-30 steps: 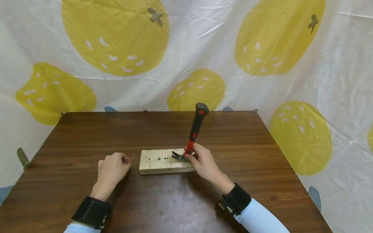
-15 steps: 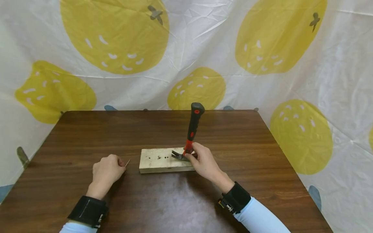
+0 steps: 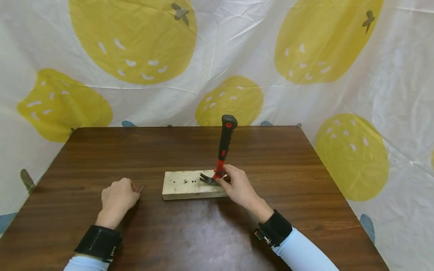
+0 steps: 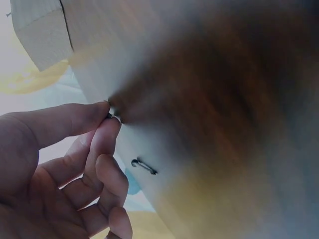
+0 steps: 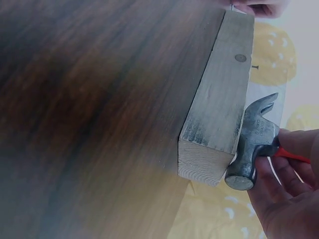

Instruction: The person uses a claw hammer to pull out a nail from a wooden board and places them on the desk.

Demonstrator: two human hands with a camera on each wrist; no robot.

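at 9 o'clock of the wooden block (image 3: pixel 176 189) on the table (image 3: pixel 176 237), and well apart from the hammer, your left hand (image 3: pixel 118 197) pinches a thin metal piece (image 3: pixel 142 189), apparently a nail, between thumb and forefinger; its exposed length points from the fingertips toward 1 o'clock. clock directions are taken from your head view. your right hand (image 3: pixel 241 190) overlaps the block's 3 o'clock end and grips the hammer (image 3: pixel 224 146) low at the neck, thumb against fingers, close to the steel head. inspected relation: the hammer head lies along the block's long axis, which runs from 9 to 3 o'clock, with its claw (image 3: pixel 205 178) facing about 10 o'clock and its striking face turned toward the 3 o'clock end. the handle stands up off the wood, leaning slightly toward 1 o'clock, above your grip. your right hand is therefore judged the nearer one to the block, while the left is separated from it by a strip of tabletop. between claw and 9 o'clock end runs a row of dark marks (image 3: pixel 185 181); whether each is a hole or a nail cannot be told. finding: alignment of claw with that row appears the governing matter for you.
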